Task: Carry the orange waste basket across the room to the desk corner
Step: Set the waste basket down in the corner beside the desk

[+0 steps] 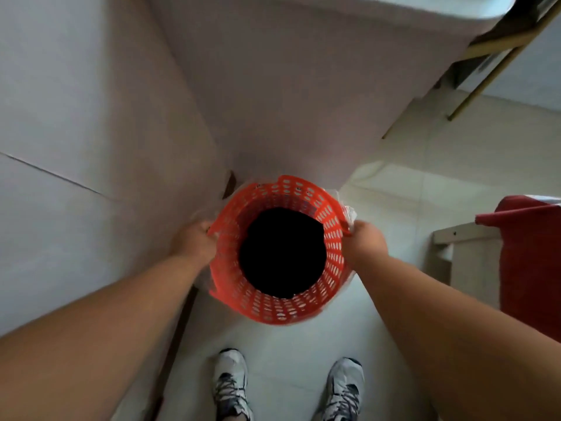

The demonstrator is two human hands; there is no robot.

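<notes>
I look straight down into the orange waste basket, a round plastic basket with a perforated wall and a dark inside. My left hand grips its rim on the left side. My right hand grips the rim on the right, where a bit of clear plastic liner sticks out. The basket sits in front of my feet, close to a corner where two pale walls meet. Whether it rests on the floor or hangs just above it, I cannot tell.
Pale walls stand on the left and ahead. A white surface with a wooden frame is at the top right. A low piece of furniture with a red cloth stands at the right. My two sneakers are on the light tiled floor.
</notes>
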